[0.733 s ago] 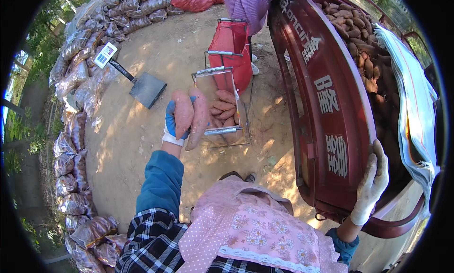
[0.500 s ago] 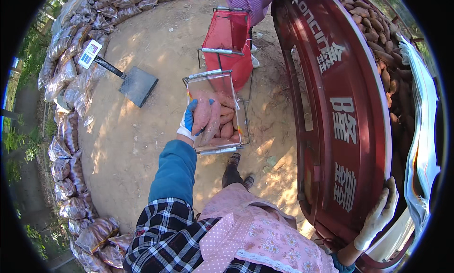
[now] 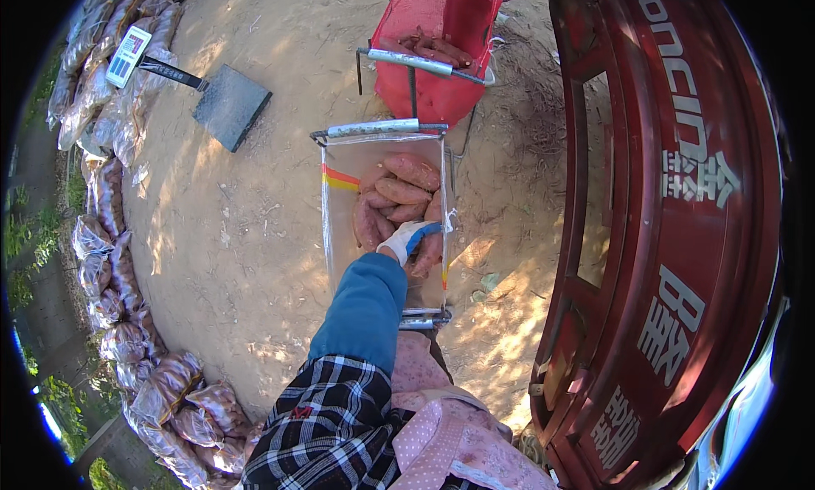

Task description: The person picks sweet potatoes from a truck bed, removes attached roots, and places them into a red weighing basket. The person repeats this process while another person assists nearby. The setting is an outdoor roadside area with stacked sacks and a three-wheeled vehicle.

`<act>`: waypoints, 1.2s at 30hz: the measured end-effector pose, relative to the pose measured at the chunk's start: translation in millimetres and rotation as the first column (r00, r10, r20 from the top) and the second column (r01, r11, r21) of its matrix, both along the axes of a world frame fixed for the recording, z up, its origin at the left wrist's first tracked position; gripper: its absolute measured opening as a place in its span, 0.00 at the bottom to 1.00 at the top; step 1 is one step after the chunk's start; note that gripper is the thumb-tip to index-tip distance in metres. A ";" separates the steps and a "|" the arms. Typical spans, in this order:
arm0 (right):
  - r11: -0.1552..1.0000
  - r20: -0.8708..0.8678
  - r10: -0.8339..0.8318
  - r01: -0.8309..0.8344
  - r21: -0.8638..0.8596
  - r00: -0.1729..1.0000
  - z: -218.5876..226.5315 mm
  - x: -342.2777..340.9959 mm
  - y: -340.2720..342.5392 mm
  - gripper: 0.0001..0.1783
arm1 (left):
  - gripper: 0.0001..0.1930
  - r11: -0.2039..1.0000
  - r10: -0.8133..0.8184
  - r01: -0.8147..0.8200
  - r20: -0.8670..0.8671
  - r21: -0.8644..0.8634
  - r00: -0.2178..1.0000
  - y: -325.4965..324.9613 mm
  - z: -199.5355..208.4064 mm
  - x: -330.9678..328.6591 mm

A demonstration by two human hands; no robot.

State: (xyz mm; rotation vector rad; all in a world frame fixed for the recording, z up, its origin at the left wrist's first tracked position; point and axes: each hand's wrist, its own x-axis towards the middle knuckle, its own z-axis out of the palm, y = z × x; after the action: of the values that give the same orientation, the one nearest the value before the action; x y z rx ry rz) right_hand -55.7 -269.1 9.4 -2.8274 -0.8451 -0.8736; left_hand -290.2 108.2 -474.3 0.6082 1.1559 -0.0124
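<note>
My left hand (image 3: 408, 238), in a white and blue glove, reaches down into a clear plastic bag (image 3: 340, 274) held open on a metal frame. Its fingers curl over a reddish sweet potato (image 3: 429, 254) at the bag's right side; the fingertips are partly hidden. Several more sweet potatoes (image 3: 406, 191) lie heaped inside, beyond the hand. A silver tube (image 3: 373, 127) forms the far bar of the frame, and another crosses its near end. My right hand is out of view.
Beyond stands a red mesh bag (image 3: 433, 91) on another frame, with sweet potatoes inside. A dark red truck side (image 3: 671, 235) rises along the right. At left are a platform scale (image 3: 232, 108) and a row of filled plastic bags (image 3: 110, 269).
My left hand, which held sweet potatoes above the bag, has gone down into it and to the right. My right hand has left the view. The whole view has shifted.
</note>
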 end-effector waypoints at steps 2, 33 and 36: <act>0.995 0.053 -0.003 0.008 -0.097 0.999 4.0 2.4 -7.7 0.18 | 0.21 0.965 0.215 -0.229 -0.116 -0.125 0.970 7.1 41.9 2.9; 0.995 -0.123 -0.066 0.074 0.060 0.990 22.1 3.0 -5.9 0.24 | 0.23 0.585 -0.443 0.702 -0.565 0.406 0.696 95.6 32.6 -36.2; 0.988 -0.185 -0.084 0.106 0.113 0.979 35.2 3.3 -10.0 0.22 | 0.18 0.537 -0.598 0.803 -0.555 0.258 0.578 85.2 142.6 -1.9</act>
State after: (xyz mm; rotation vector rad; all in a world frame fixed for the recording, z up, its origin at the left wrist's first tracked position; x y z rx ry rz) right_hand -52.4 -279.1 44.5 -2.8055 -0.6159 -0.6425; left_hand -292.0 193.3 -331.7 1.5995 1.2278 -0.6183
